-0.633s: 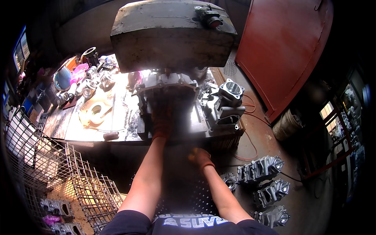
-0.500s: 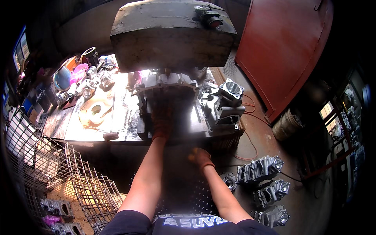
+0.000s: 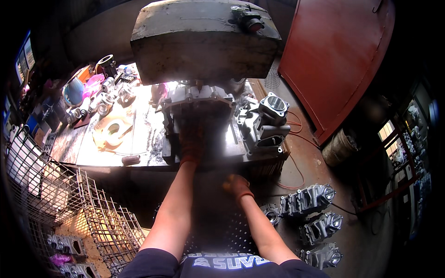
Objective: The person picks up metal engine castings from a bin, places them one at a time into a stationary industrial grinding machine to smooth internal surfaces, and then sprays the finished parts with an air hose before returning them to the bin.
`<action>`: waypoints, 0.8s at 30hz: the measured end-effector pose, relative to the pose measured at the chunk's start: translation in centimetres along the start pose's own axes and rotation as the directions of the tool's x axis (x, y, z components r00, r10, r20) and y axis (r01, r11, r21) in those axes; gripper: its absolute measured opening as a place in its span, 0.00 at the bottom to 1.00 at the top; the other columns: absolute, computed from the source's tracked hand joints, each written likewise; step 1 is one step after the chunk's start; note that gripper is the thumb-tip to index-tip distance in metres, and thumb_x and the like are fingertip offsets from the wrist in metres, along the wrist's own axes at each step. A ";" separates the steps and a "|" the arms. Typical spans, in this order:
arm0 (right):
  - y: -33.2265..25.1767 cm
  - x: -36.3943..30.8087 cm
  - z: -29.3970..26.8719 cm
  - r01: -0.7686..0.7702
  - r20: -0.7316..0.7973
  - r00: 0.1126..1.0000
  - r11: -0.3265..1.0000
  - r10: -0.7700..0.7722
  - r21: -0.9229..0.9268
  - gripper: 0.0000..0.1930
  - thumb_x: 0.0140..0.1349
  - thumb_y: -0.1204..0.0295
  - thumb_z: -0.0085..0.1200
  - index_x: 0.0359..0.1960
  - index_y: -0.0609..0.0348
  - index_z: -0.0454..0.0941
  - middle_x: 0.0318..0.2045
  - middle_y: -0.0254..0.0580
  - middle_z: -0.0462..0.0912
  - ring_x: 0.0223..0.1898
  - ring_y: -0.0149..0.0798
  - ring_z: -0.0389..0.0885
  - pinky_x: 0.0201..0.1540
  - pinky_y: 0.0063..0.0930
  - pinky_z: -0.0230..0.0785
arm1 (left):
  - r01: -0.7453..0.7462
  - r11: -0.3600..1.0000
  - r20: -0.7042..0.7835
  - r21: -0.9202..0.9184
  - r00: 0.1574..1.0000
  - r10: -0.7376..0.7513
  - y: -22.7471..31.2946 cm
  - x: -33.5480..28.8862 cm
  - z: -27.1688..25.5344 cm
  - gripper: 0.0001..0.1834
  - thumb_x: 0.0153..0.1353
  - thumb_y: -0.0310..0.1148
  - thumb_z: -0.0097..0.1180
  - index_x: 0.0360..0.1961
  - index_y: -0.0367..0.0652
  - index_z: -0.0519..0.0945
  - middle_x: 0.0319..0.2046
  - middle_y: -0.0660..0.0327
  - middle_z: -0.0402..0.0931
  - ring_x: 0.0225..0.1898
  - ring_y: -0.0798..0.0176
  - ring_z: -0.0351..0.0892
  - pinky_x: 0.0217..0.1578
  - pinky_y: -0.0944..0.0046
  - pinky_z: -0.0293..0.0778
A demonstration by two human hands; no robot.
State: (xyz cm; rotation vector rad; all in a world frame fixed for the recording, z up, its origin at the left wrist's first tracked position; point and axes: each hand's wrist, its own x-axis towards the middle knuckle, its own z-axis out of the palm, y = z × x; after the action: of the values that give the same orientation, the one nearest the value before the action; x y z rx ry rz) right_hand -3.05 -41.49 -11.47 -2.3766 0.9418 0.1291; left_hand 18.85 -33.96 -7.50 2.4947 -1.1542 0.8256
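Note:
My left hand (image 3: 191, 141), in a dark reddish work glove, reaches forward into deep shadow below a silver metal casting (image 3: 199, 96). The casting stands on the bench under the overhanging grey machine head (image 3: 199, 58). Shadow swallows the fingers, so I cannot see whether they touch or grip it. Lower and closer to me, my right hand (image 3: 237, 186) wears an orange-red glove and hangs in front of the bench edge with its fingers curled in. Whatever it may hold is lost in the dark. A second silver casting with a round bore (image 3: 263, 124) sits on the bench to the right.
Cylindrical metal parts (image 3: 104, 99) crowd the bench's left side, near a ring (image 3: 112, 133) on brown paper. A wire mesh basket (image 3: 88, 199) stands at lower left. Several castings (image 3: 308, 200) rest on the floor at right, below a large red panel (image 3: 338, 60) and red hose (image 3: 301, 173).

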 end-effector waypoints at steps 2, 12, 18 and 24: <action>0.1 0.2 0.0 -0.005 -0.004 1.000 0.999 0.005 -0.033 0.27 0.47 0.58 0.63 0.47 0.59 0.76 0.46 0.50 0.79 0.49 0.47 0.77 0.51 0.36 0.69 | 0.027 0.998 0.030 0.051 0.999 -0.028 0.6 0.1 -1.0 0.36 0.50 0.41 0.58 0.62 0.51 0.62 0.58 0.57 0.66 0.61 0.59 0.61 0.65 0.51 0.46; 0.5 1.0 0.8 -0.026 0.010 1.000 0.998 0.026 -0.060 0.24 0.49 0.63 0.62 0.47 0.60 0.76 0.46 0.46 0.79 0.48 0.41 0.78 0.48 0.32 0.70 | 0.014 0.995 -0.018 -0.094 1.000 -0.016 0.3 0.2 -0.8 0.37 0.49 0.40 0.59 0.62 0.51 0.63 0.57 0.57 0.67 0.61 0.57 0.62 0.64 0.52 0.47; -1.2 -0.1 -1.2 -0.013 0.064 0.998 0.993 0.021 -0.121 0.23 0.49 0.60 0.62 0.45 0.59 0.77 0.43 0.48 0.80 0.45 0.45 0.80 0.47 0.34 0.70 | 0.030 0.995 -0.007 -0.091 1.000 -0.030 -0.1 0.5 0.1 0.23 0.55 0.36 0.48 0.54 0.48 0.69 0.51 0.56 0.70 0.56 0.57 0.66 0.62 0.51 0.51; 0.2 0.7 0.0 -0.035 0.019 0.999 0.996 0.037 -0.082 0.22 0.51 0.61 0.60 0.46 0.59 0.76 0.44 0.48 0.80 0.46 0.45 0.79 0.47 0.34 0.70 | 0.014 0.996 0.024 -0.086 1.000 -0.012 0.1 0.7 0.6 0.36 0.47 0.39 0.60 0.60 0.48 0.64 0.55 0.55 0.67 0.59 0.56 0.64 0.63 0.50 0.50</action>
State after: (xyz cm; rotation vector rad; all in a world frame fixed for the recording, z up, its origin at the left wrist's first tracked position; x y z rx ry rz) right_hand -2.65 -41.99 -11.75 -2.4290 0.9880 0.2090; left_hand 19.37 -34.74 -7.50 2.4460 -1.1542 0.7293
